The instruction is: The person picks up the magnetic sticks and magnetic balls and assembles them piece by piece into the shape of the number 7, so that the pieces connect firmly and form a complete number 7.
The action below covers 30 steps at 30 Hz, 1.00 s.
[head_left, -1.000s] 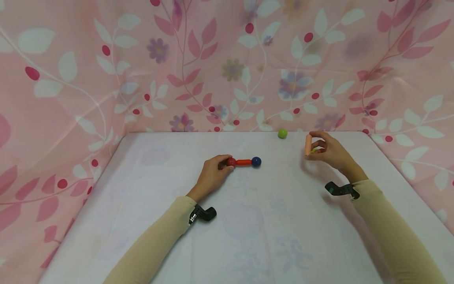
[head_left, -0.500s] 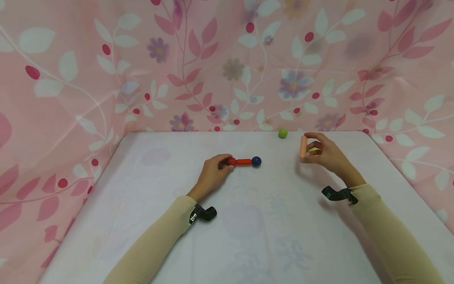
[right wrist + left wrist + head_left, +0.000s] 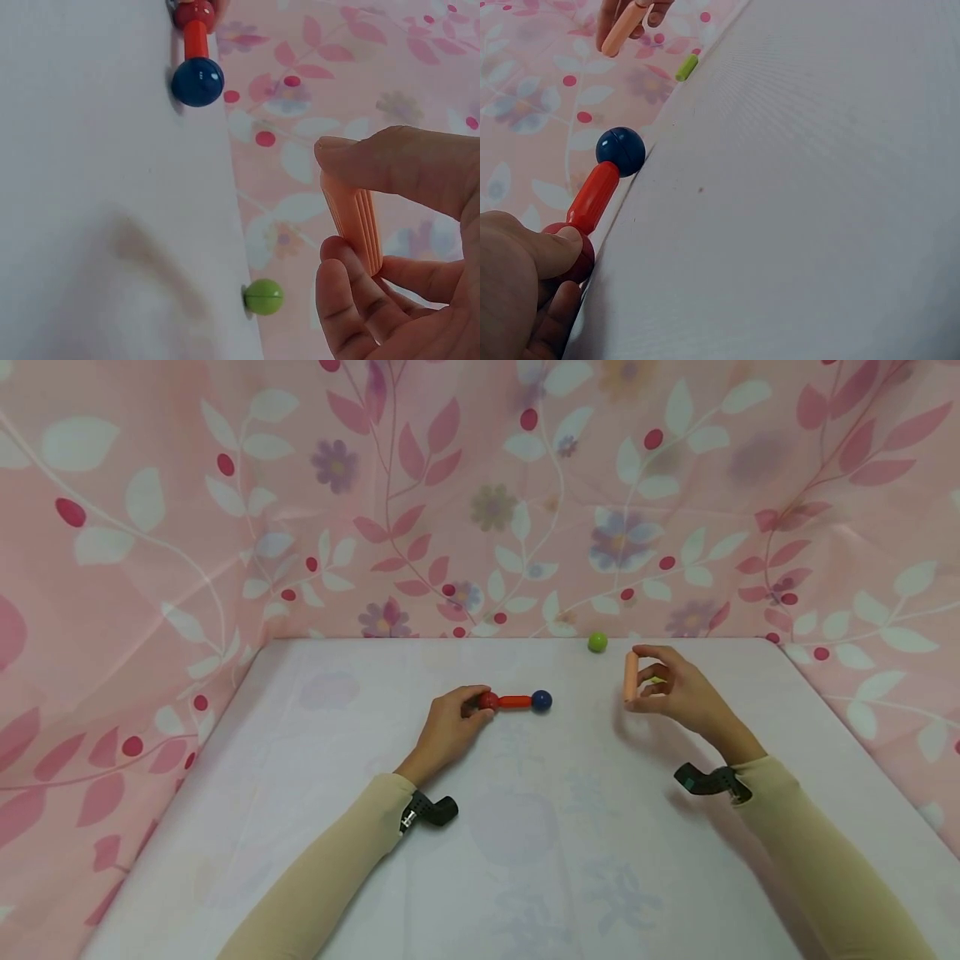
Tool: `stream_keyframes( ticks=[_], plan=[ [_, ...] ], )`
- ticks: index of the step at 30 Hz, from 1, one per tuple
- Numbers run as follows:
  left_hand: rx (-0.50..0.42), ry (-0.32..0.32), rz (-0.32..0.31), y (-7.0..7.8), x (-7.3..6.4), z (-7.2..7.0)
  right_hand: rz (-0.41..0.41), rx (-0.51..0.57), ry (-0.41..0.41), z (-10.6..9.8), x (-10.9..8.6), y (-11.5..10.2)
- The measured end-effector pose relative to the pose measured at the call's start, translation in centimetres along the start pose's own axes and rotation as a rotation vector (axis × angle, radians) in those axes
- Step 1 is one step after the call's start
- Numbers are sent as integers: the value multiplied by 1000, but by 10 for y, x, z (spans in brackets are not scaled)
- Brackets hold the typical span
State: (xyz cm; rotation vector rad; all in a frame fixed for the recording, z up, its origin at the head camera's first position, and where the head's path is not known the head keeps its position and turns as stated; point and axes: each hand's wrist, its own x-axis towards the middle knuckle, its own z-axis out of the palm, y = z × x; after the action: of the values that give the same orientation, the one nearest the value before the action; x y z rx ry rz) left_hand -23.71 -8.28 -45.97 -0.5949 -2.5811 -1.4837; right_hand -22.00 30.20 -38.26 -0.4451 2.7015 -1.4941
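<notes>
My left hand (image 3: 448, 727) pinches a dark red ball (image 3: 489, 701) between thumb and fingers. A red rod (image 3: 514, 702) joins that ball to a blue ball (image 3: 542, 701), the row lying along the white-covered table. To the right, my right hand (image 3: 684, 695) is raised over the table, holding a ribbed peach-orange rod (image 3: 632, 677) upright by its two ends. In the right wrist view the thumb covers one end of this rod (image 3: 352, 214). A short yellow-green rod (image 3: 687, 67) lies behind the right hand, mostly hidden by its fingers in the head view.
Near the table's back edge sits a light green ball (image 3: 597, 642). A pink floral cloth (image 3: 450, 510) hangs behind the table and along both sides. Each wrist carries a black camera mount, the right one (image 3: 711, 779) jutting inward above the white tabletop (image 3: 360, 877).
My right hand has drifted left and slightly nearer with the peach-orange rod, toward the blue ball. The left hand and the red ball, red rod and blue ball stay in place.
</notes>
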Motion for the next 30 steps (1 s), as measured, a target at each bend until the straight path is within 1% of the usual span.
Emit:
stream_keyframes(
  ticks=[6, 11, 17, 22, 30],
  plan=[
    [5, -4, -9, 1, 0, -1, -7, 32, -2, 8, -4, -2],
    [6, -2, -15, 2, -1, -1, -13, 33, -16, 12, -7, -3],
    [13, 0, -2, 2, 0, -1, -42, 67, -14, 19, -10, -7],
    [17, -3, -1, 2, 0, -2, -47, 79, -10, 25, -11, -8],
    [22, -5, 2, 0, 0, 0, -102, 70, -33, 39, -13, -9]
  ],
)
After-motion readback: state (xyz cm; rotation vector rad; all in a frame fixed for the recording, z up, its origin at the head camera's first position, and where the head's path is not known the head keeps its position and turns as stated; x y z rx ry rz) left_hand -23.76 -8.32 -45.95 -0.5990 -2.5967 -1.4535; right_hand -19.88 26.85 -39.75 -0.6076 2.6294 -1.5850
